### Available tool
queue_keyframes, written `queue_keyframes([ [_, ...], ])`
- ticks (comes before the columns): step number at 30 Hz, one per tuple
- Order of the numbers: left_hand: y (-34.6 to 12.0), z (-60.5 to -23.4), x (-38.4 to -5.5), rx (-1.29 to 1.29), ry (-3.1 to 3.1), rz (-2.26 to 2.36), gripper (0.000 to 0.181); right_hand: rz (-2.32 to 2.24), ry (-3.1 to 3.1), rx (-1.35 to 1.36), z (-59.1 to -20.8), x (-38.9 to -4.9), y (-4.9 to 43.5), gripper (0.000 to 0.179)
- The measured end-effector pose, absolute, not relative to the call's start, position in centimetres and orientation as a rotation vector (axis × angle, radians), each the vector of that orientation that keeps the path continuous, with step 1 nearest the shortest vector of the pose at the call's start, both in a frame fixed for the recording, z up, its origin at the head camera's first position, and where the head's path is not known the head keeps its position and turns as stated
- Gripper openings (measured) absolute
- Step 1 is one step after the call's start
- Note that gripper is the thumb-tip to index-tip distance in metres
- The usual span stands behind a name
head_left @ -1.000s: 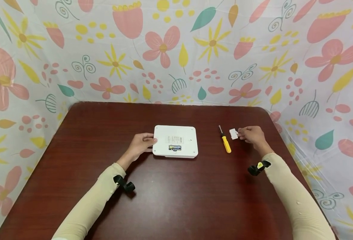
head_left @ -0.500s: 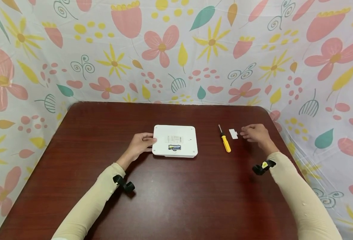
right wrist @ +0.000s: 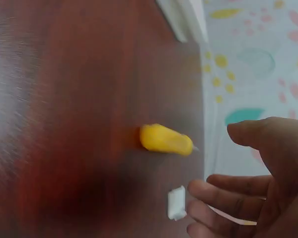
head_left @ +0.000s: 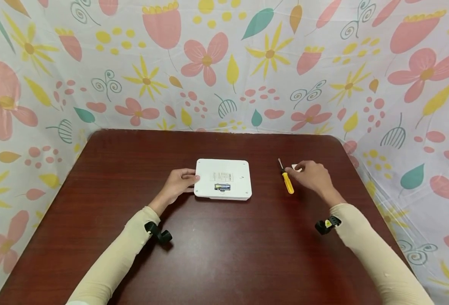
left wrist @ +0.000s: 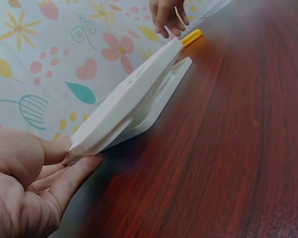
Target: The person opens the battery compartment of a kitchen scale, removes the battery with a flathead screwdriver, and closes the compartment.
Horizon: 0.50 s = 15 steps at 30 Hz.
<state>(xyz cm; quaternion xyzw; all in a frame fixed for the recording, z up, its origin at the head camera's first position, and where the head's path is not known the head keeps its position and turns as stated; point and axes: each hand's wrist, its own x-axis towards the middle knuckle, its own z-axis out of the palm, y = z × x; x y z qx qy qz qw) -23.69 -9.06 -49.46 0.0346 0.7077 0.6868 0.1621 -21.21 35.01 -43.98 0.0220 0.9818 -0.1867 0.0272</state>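
Note:
My left hand (head_left: 176, 185) pinches the left edge of a flat white device (head_left: 232, 169), thumb on top and fingers beneath, as the left wrist view also shows. The device has its underside up, with a label, corner screw holes and an uncovered battery compartment holding a battery (head_left: 222, 187). My right hand (head_left: 315, 176) hovers near a yellow-handled screwdriver (head_left: 288, 184), fingers spread and holding nothing in the right wrist view. A small white battery cover (right wrist: 177, 203) lies on the table beside the screwdriver; in the head view the right hand partly hides it.
All of this is on a dark red-brown wooden table (head_left: 209, 254). A flower-patterned curtain (head_left: 205, 101) hangs close behind the table and along its sides. Each wrist carries a black camera mount.
My right hand let go of the white battery cover, drew back to the right, then moved left over it toward the screwdriver. The left hand and the device have stayed put.

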Motion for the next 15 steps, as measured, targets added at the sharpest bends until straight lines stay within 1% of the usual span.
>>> queue_keyframes([
  [5,-9.0,-49.5,-23.7,0.091,2.016,1.966,0.041,-0.443,3.016,0.112,-44.9,-21.1,33.2,0.06],
  [7,-9.0,-49.5,-23.7,0.09,2.013,1.972,0.04,-0.431,2.997,0.142,-45.1,-21.2,32.7,0.06],
  [10,-9.0,-49.4,-23.6,0.081,2.005,1.982,0.04,-0.436,2.989,0.168,-45.3,-21.4,32.3,0.059],
  [15,-8.9,-49.3,-23.5,0.067,2.008,1.972,0.041,-0.45,2.993,0.203,-46.0,-21.6,32.2,0.05],
])
